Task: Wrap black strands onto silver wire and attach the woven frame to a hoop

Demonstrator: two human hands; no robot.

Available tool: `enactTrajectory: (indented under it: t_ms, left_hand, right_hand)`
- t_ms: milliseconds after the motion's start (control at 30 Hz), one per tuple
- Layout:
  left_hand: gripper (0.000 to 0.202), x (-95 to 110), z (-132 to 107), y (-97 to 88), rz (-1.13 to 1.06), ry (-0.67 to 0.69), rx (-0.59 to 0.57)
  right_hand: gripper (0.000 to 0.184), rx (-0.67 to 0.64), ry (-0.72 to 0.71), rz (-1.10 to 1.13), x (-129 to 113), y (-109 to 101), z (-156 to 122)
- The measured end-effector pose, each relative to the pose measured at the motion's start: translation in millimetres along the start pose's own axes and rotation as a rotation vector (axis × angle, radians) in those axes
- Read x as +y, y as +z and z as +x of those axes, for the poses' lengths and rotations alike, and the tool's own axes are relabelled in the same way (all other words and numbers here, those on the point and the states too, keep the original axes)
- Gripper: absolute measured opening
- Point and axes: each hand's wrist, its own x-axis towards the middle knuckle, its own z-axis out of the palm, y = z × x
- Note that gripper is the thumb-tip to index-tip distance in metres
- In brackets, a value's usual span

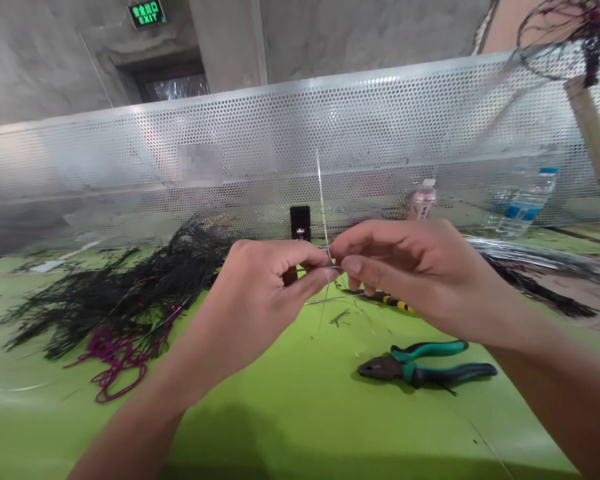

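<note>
Both my hands meet above the green table (pixel 300 407), pinching a thin silver wire (pixel 321 193) that rises straight up from my fingertips. My left hand (pixel 260 300) is closed, thumb and forefinger pressed on the wire's lower part. My right hand (pixel 410 273) is closed too, its fingertips gripping the same wire right beside the left ones. Below the right hand lie green-handled pliers (pixel 420 367) on the table. A second tool with a yellow-and-black handle (pixel 393 302) lies just behind, partly hidden by my right hand.
A heap of black strands (pixel 125 287) with a purple cord (pixel 120 360) lies at the left. A perforated metal screen (pixel 300 153) stands along the back. A small black device (pixel 300 223), a pink bottle (pixel 423 200) and a water bottle (pixel 525 203) stand by it. Bundled wires (pixel 540 257) lie at right.
</note>
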Motion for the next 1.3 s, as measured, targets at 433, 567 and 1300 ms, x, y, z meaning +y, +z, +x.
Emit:
enactTrajectory:
  t_ms: [433,567,1300]
  left_hand:
    - [0.018,-1,0,-8.6,-0.184,-0.132,-0.156]
    - [0.024,-1,-1,-10.0,-0.252,-0.143,-0.169]
    - [0.017,-5,2,-20.4,-0.416,-0.156,-0.165]
  right_hand:
    - [0.010,0.082,-0.257,-0.288,2,-3,-4]
    - [0.013,0.125,-0.258,-0.362,0,-3,-4]
    - [0.011,0.066,-0.094,-0.155,5,0,-2]
